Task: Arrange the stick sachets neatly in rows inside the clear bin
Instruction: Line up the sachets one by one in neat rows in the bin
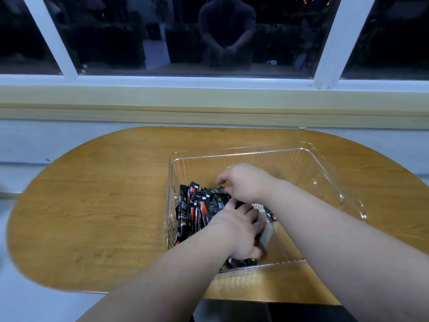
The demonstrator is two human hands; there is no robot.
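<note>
Clear bin (326,180) stood on the wooden table (92,205). Black stick sachets (192,212) were crowded against its left wall, leaning unevenly, their long axes running roughly near-to-far. The bin's right part was bare.

Right hand (246,182) sat at the far ends of the sachets with its fingers curled down over their tips; I could not tell if it pinched any. Left hand (236,231) lay over the near half of the pile, fingers reaching right toward a pale sachet (267,233); the grip there was blurred and could not be judged.

Judgement: the pile lay leftward of both hands, bracketed end to end, so squaring the row meant pressing along that axis.
</note>
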